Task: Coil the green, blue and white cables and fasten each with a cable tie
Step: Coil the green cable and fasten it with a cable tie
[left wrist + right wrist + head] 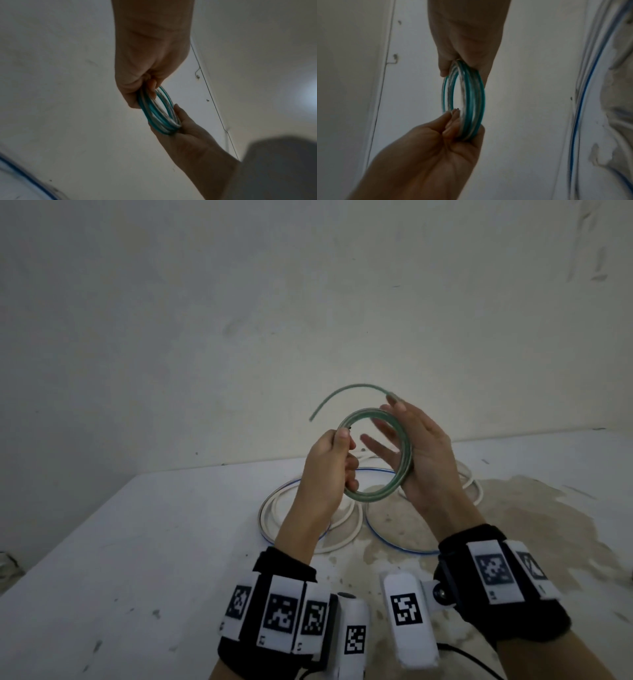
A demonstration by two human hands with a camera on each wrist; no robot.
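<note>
Counting from the head view: one green cable, wound into a coil of several turns, held up in the air between my two hands above the tabletop. One loose tail of it arcs up and over to the left from the top of the coil, its end free.

My left hand grips the coil's left side, fingers curled round the strands and thumb pressed on top near a small dark spot on the cable. My right hand has its fingers straight and spread; the coil's right side runs across the palm, and one fingertip touches the tail near the top. From the left wrist view the green cable sits between the left hand above and the right hand below. In the right wrist view the coil stands edge-on, the right hand at its top, the left hand pinching its lower edge. I count about four or five turns there; blur keeps me from an exact figure.

On the tabletop behind and beneath the hands: one blue cable lying in broad loose loops, and one white cable looped among them, the two overlapping. My forearms hide parts of both.

Two wrist bands carry square black-and-white markers, left and right. A brownish stain spreads over the tabletop's right side. A pale scuffed wall stands behind.
</note>
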